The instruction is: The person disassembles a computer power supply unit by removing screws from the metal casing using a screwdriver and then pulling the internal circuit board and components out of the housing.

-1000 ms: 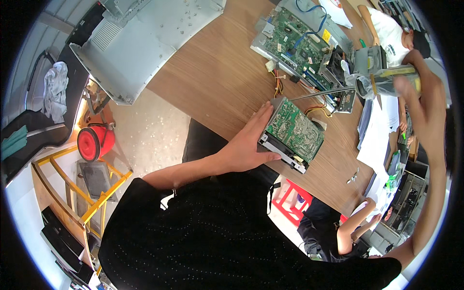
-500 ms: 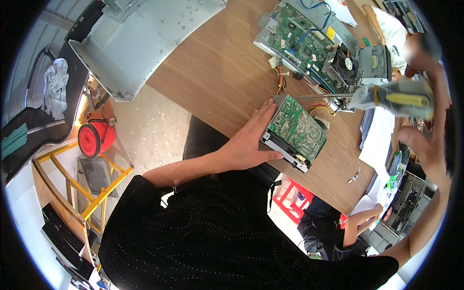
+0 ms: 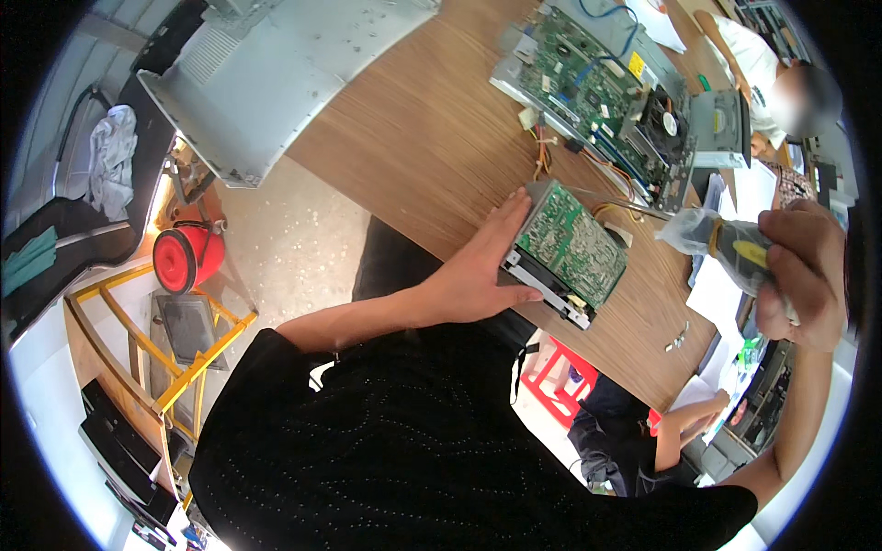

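A motherboard [image 3: 581,81] lies at twelve o'clock from the circuit-board unit [image 3: 571,243] the left grip [image 3: 473,280] clasps, while the screwdriver [image 3: 738,250] held in the right grip [image 3: 805,274] has dipped.

Blk top [image 3: 395,441] w/ short slvs [image 3: 248,386], rows of sm. lt dots [image 3: 367,401].

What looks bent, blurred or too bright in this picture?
In the head view, black corners frame a rounded picture, and the edge of the pale case looks bowed; the floor shows a bright patch; a co-worker's head is a smudged blur; the left hand and green circuit board look fairly sharp.
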The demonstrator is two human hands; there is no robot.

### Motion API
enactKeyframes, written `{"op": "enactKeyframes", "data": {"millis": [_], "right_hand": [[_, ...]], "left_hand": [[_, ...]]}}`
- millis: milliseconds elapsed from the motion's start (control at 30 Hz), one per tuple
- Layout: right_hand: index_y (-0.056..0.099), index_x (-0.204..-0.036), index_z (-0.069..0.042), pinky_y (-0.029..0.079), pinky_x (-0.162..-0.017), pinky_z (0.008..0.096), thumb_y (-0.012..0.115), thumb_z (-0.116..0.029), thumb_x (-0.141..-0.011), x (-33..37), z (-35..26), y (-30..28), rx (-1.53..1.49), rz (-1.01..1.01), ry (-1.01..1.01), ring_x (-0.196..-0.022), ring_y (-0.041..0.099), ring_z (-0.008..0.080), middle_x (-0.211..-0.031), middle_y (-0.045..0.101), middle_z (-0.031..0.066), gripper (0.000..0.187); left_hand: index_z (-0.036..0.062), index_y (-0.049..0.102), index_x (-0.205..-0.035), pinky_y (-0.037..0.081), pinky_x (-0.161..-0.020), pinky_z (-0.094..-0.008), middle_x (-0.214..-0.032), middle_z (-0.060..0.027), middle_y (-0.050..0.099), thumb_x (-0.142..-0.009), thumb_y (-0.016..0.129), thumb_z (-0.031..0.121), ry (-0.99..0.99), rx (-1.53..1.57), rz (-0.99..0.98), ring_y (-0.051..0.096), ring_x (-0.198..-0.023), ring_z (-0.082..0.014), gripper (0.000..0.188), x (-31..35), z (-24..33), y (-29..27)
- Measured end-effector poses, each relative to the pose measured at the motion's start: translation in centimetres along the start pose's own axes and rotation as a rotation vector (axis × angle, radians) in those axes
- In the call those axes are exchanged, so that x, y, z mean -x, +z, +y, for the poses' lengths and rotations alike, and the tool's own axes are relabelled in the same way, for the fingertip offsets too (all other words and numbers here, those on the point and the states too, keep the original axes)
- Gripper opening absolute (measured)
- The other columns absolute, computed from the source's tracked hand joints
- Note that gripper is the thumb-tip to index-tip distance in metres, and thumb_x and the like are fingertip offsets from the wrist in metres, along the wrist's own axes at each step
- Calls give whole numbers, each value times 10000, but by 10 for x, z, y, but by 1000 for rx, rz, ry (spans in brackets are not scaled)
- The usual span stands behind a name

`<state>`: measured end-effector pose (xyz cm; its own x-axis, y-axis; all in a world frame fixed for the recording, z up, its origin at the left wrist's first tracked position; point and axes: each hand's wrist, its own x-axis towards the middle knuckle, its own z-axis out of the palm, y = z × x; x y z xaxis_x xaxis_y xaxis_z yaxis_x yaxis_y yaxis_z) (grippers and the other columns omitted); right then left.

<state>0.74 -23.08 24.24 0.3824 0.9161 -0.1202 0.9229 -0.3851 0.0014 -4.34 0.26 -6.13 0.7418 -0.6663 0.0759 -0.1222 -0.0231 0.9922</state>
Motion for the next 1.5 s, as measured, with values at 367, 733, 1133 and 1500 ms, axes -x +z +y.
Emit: {"op": "enactKeyframes", "data": {"millis": [367, 733, 1133, 1500], "right_hand": [[584, -1048, -20, 433, -650, 331, 706, -286, -789, -35, -17, 5, -109, 360, 803, -693, 555, 225, -823, 597, 105, 391], [509, -914, -22, 492, -704, 327, 639, -89, -866, -14, -6, 29, -366, 415, 436, -803, 624, 224, -902, 650, 221, 154], [561, -1127, -3, 515, -836, 296, 550, -86, -956, 73, -38, 50, -184, 738, 1116, -894, 645, 179, -967, 657, 119, 190], [527, -940, 9, 389, -784, 358, 452, -359, -940, 137, -124, 162, -282, 1520, 1264, -829, 506, 220, -863, 536, 134, 375]], "left_hand": [[-63, 72, -1508, 97, -1209, -431, -1579, -270, 89, -830, 745, 345, 62, -48, 10, 75, -1482, -385, 1039, 0, 1, 6], [-40, 37, -1521, 145, -1203, -391, -1592, -249, 69, -824, 758, 310, 68, -97, -14, 94, -1485, -365, 1062, 2, 0, 3], [13, 613, -1232, 483, -972, -420, -1240, -192, 625, -905, 665, 342, 66, -314, -54, 602, -1143, -353, 467, -28, 23, -101], [136, 761, -937, 544, -791, -411, -979, -136, 711, -783, 688, 213, -243, -1256, 429, 678, -922, -331, 187, -112, -21, -256]]}}
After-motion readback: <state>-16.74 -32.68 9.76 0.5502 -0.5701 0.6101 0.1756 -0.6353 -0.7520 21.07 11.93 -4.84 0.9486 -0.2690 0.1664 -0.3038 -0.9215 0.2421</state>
